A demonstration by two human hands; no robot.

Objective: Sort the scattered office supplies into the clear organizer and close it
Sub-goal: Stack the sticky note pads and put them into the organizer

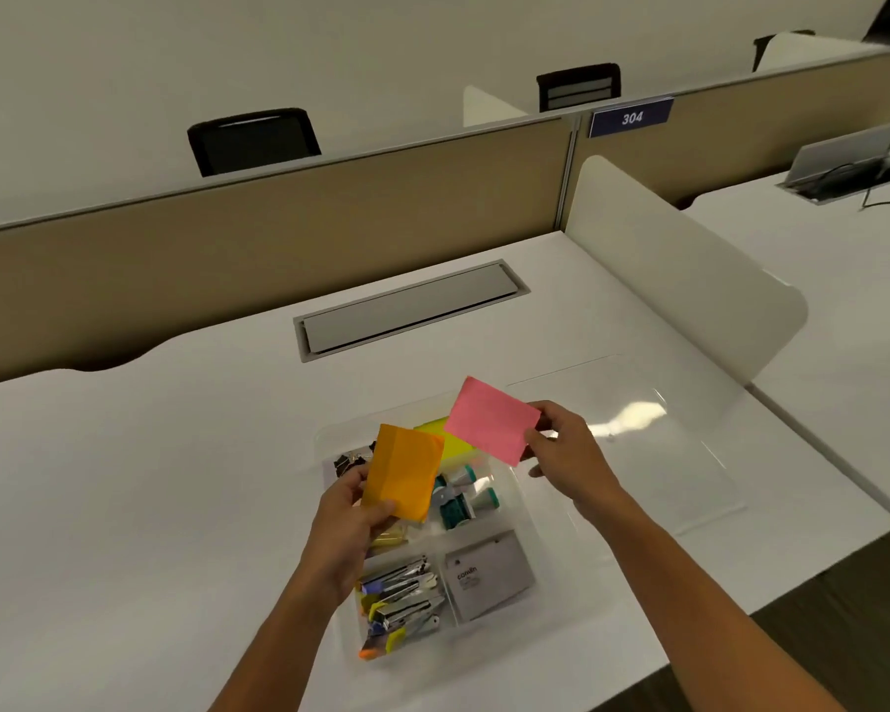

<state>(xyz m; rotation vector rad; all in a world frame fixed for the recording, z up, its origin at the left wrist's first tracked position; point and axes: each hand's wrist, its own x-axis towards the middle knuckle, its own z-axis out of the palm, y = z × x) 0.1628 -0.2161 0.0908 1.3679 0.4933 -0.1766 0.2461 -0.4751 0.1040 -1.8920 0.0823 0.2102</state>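
I see my left hand pinching an orange sticky pad and my right hand pinching a pink sticky pad, both above the clear organizer on the white surface. Inside: yellow pad at 12 o'clock, binder clips at 10, staplers at 7, grey box at 5, teal correction tapes centre. Its lid lies open at 3.

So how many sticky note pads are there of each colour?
Orange sticky pad, held in the left hand: 1
Pink sticky pad, held in the right hand: 1
Yellow sticky pad, lying in the clear organizer: 1
Total: 3
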